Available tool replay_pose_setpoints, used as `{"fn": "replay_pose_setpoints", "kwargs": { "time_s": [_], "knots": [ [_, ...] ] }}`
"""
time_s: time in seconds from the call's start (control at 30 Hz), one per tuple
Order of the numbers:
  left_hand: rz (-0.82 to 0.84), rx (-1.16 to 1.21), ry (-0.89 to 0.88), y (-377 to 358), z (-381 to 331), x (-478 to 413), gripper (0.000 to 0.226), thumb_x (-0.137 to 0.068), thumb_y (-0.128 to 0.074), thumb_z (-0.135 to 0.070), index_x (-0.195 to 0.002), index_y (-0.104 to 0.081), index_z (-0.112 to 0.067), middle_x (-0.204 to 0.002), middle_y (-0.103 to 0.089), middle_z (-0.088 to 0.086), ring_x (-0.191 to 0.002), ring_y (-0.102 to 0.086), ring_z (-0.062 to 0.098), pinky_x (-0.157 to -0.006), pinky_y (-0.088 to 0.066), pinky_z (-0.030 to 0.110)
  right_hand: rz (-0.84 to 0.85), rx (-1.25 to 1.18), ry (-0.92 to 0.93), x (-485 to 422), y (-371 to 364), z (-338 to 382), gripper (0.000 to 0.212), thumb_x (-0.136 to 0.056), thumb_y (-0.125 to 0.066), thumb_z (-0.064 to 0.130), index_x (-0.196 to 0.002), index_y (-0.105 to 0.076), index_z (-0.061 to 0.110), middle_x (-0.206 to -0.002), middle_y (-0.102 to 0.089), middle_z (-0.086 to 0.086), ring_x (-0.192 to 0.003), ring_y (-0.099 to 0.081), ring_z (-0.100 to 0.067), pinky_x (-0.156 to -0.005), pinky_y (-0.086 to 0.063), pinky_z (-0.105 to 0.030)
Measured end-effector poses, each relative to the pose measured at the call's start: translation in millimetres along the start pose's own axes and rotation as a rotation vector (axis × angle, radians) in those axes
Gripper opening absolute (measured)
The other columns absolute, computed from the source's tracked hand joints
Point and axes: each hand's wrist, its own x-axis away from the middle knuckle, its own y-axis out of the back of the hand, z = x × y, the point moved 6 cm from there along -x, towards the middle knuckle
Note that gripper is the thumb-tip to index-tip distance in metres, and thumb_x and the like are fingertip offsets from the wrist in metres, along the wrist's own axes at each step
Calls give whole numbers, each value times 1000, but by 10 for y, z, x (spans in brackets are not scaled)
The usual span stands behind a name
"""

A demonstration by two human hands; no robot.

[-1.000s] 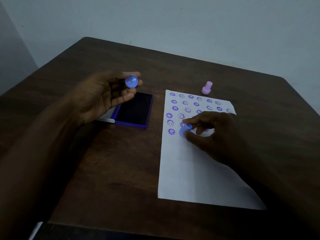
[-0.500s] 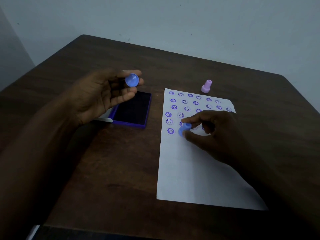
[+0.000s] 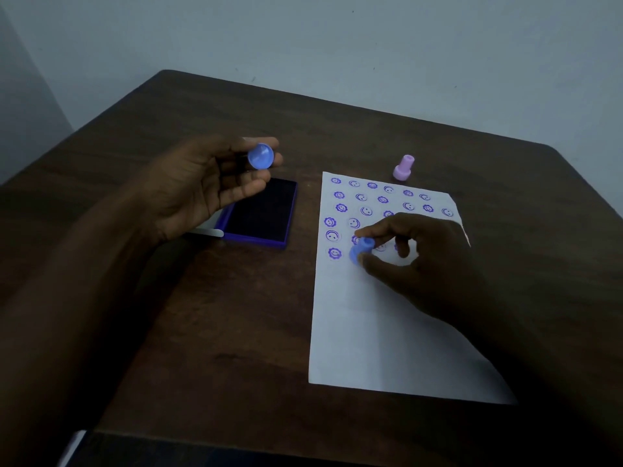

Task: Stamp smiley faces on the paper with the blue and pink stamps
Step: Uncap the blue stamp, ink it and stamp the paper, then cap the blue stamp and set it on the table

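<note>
A white paper (image 3: 387, 332) lies on the dark wooden table, its upper part filled with several rows of purple smiley prints. My right hand (image 3: 424, 264) pinches the blue stamp (image 3: 360, 250), which is tilted on the paper beside the lowest row of prints. My left hand (image 3: 209, 187) hovers over the ink pad and holds a round blue cap (image 3: 260, 156) between thumb and fingertips. The pink stamp (image 3: 403, 167) stands alone on the table just beyond the paper's top edge.
An open purple ink pad (image 3: 261, 212) with a dark inked surface lies left of the paper, partly under my left hand, its white lid edge (image 3: 209, 231) poking out. The brown table (image 3: 219, 332) ends at a pale wall behind.
The view has shifted slightly. My right hand has tipped the blue stamp a little on the paper. My left hand holds the cap in the same place.
</note>
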Motion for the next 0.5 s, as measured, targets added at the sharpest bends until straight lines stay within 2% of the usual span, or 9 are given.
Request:
{"fn": "replay_pose_setpoints", "kwargs": {
  "time_s": [0.07,0.13,0.23,0.33,0.43,0.5],
  "knots": [
    [0,5,-2,-4,-9,14,25,-96,-50,-22,-110,-70,-17,-101,-79,0,-75,-72,4,-64,-57,15,-96,-83,0,23,67,6,20,-76,-82,26,-92,-74,34,-86,-72,24,-69,-57,-9,-65,-36,-8],
    [1,17,-2,5,-11,17,25,-96,-50,-21,-111,-70,-16,-102,-79,1,-77,-73,5,-64,-57,15,-295,-183,-49,5,260,-38,21,-77,-81,27,-95,-73,34,-84,-71,27,-66,-55,-6,-68,-40,-14],
    [13,37,0,-3,-7,16,26,-88,-56,-22,-110,-70,-15,-104,-78,3,-78,-73,5,-64,-57,15,-523,-475,-155,-44,529,-108,24,-79,-77,19,-100,-74,32,-84,-77,14,-71,-63,-8,-69,-51,-27],
    [32,44,5,-31,6,19,27,-86,-57,-22,-108,-71,-15,-102,-79,2,-78,-73,6,-66,-58,16,-498,-648,-264,-82,536,-156,22,-84,-72,9,-100,-73,24,-80,-77,17,-66,-65,2,-63,-49,-15],
    [39,56,15,-63,19,26,24,-95,-50,-19,-107,-71,-15,-102,-79,3,-78,-74,7,-67,-59,17,-399,-668,-349,-105,483,-226,19,-85,-71,15,-102,-75,23,-81,-77,11,-68,-59,-9,-63,-46,-21],
    [54,74,17,-93,9,39,24,-94,-51,-17,-108,-70,-15,-103,-79,3,-81,-76,10,-67,-59,17,-306,-692,-399,-124,417,-255,20,-86,-69,17,-105,-75,21,-88,-77,5,-73,-60,-13,-66,-47,-25]
  ]
}}
